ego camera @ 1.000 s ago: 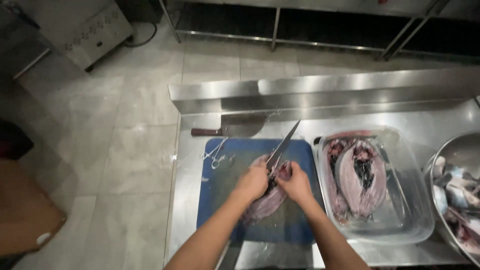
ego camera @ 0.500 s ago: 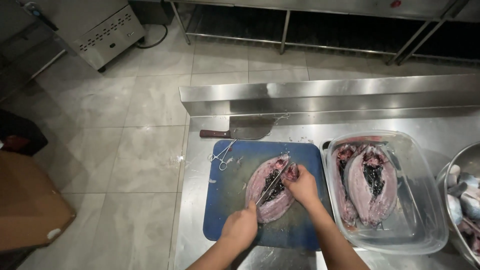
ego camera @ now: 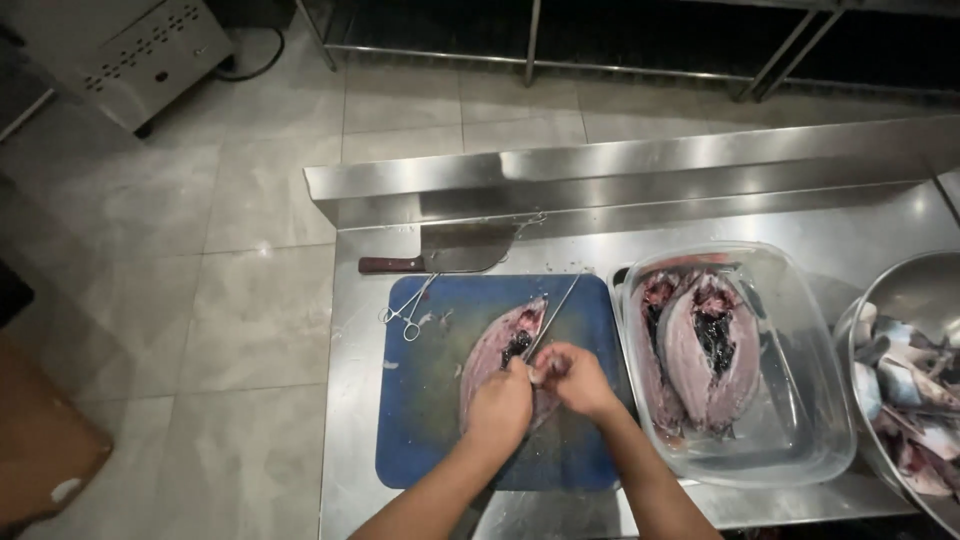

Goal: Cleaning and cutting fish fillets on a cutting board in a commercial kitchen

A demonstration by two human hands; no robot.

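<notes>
A split-open fish (ego camera: pixel 500 345) lies on a blue cutting board (ego camera: pixel 430 400) on a steel counter. My left hand (ego camera: pixel 500 405) presses down on the fish's near part. My right hand (ego camera: pixel 575 380) is closed around the handle of long thin scissors (ego camera: pixel 550 318), whose blades point away over the fish's dark inner cavity. Both hands sit close together at the fish's middle.
A cleaver with a brown handle (ego camera: pixel 440 260) lies behind the board, and small metal forceps (ego camera: pixel 408 310) rest on the board's far left corner. A clear plastic tub (ego camera: pixel 800 400) at right holds opened fish. A metal bowl (ego camera: pixel 900 290) of fish pieces stands at far right.
My left hand has moved forward from the board's near edge onto the fish. The view has shifted, with the counter now further right in the frame.
</notes>
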